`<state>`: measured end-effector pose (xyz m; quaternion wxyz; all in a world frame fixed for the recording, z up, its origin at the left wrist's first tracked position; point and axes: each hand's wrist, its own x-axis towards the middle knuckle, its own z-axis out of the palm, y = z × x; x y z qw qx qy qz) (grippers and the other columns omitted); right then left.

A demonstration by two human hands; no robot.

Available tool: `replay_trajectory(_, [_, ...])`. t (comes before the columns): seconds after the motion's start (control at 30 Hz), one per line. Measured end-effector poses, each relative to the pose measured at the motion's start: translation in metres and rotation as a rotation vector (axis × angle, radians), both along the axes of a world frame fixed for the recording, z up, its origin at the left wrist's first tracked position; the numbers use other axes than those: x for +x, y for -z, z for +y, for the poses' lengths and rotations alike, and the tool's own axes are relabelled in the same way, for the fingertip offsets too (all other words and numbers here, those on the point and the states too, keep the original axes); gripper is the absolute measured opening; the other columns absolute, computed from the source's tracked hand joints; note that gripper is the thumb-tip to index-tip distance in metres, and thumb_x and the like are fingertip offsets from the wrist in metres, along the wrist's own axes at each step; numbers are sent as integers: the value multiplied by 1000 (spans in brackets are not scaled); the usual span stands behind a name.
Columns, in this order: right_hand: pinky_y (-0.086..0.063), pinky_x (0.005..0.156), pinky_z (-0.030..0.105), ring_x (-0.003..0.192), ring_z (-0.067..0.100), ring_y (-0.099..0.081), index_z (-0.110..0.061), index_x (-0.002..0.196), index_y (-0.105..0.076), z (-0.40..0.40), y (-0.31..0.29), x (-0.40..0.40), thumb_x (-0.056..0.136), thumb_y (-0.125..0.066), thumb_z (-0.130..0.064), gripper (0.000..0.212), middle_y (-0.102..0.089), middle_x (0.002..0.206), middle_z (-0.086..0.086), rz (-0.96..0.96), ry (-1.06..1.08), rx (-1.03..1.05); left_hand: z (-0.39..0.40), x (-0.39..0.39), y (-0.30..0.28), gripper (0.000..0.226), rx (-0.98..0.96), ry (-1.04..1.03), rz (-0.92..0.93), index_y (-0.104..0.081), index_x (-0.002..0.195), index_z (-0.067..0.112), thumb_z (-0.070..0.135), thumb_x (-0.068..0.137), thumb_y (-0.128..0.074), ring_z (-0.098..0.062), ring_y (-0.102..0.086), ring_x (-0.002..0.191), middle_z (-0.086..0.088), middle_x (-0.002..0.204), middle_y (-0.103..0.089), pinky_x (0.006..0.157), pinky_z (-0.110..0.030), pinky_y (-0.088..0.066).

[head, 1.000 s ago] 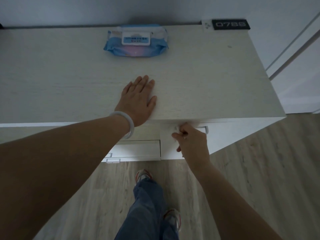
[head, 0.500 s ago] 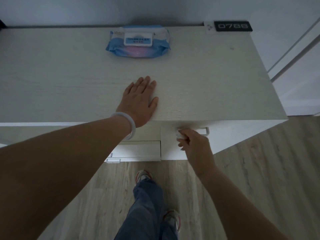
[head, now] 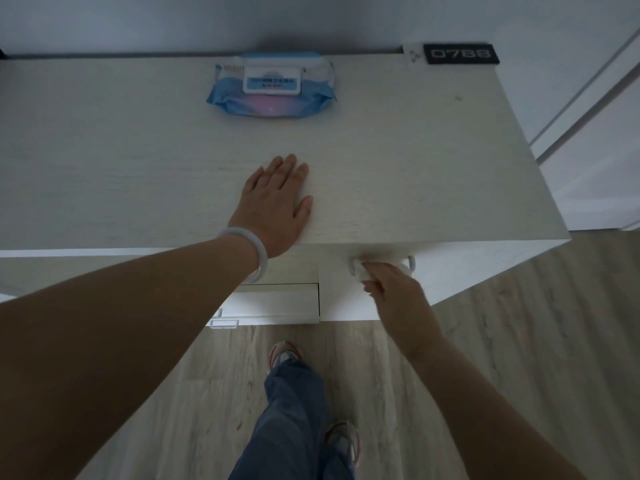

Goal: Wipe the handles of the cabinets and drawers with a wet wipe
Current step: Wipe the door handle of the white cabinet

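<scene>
Two hands show: the left lies flat on the top. The right pinches a wipe against the handle, which runs left-right; the wipe has slid left.

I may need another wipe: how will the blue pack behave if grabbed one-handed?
The blue soft-plastic wipes pack would probably sag, given its crinkled edges. It lies flat, so rolling seems unlikely. The glossy film may be slippery.

A pale wood cabinet top bears a blue wipes pack and the flat left hand.
</scene>
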<state>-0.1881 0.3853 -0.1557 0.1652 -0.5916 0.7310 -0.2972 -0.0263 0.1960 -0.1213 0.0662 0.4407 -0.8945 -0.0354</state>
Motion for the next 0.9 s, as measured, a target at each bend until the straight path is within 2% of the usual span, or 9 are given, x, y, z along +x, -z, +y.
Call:
replay_trajectory(0.07, [-54,78,25,78,17,-67,-10,108,-69,5,-2,-22,90,-62,-4,20,-72,96,4,93,55,6,0,0,1,57,-7,1,10,-24,152,18,42,100,-30,-20,-13,148,-4,160,-18,121,-38,-8])
replay_trajectory(0.17, [-41,82,15,91,18,-67,-14,108,-73,19,-9,-40,86,-66,-5,24,-73,103,-2,139,255,-18,-1,1,1,58,-15,-8,7,-25,152,19,42,100,-31,-20,-14,148,-4,160,-19,121,-38,-9])
replay_trajectory(0.27, [-39,88,23,104,24,-55,-11,104,-74,31,-11,-41,83,-70,-6,21,-71,107,1,36,545,-88,-1,1,2,59,-10,-11,1,-25,152,19,44,98,-27,-20,-14,148,-4,160,-19,121,-38,-9])
replay_trajectory(0.33, [-41,92,32,108,32,-55,-7,100,-75,31,-4,-45,83,-72,-8,17,-69,113,4,47,627,-37,-1,0,2,60,-6,-9,2,-25,152,19,45,97,-25,-19,-14,148,-4,160,-19,121,-38,-9])
replay_trajectory(0.4, [-43,87,28,97,27,-61,-2,104,-73,23,8,-48,84,-69,-8,21,-69,107,5,-150,670,78,-1,0,2,59,-1,-6,1,-24,152,19,44,99,-27,-19,-13,148,-3,160,-18,121,-38,-9])
replay_trajectory(0.47, [-45,80,29,87,19,-61,-3,104,-70,14,12,-44,87,-62,-7,19,-67,92,2,-560,719,114,-2,1,2,59,-6,-8,-3,-24,152,19,44,99,-26,-19,-13,148,-3,160,-18,121,-38,-9])
replay_trajectory(0.57, [-57,85,35,90,25,-71,7,102,-64,2,2,-29,92,-54,3,15,-71,93,14,-1187,784,-11,-1,0,2,63,-8,-12,-5,-25,152,19,47,95,-21,-19,-14,148,-3,160,-19,120,-38,-10])
replay_trajectory(0.73, [-55,92,42,95,26,-71,11,89,-63,2,-9,-7,95,-49,7,15,-70,101,19,-1510,803,-138,-1,0,2,66,-11,-14,-11,-24,152,19,49,93,-18,-19,-14,148,-3,160,-19,121,-37,-9])
replay_trajectory(0.9, [-55,88,49,104,33,-67,14,114,-56,10,-3,-26,93,-45,11,23,-64,119,24,-1738,738,-138,-1,0,2,66,-13,-16,-10,-25,152,19,49,93,-18,-19,-15,148,-3,160,-20,121,-37,-9])
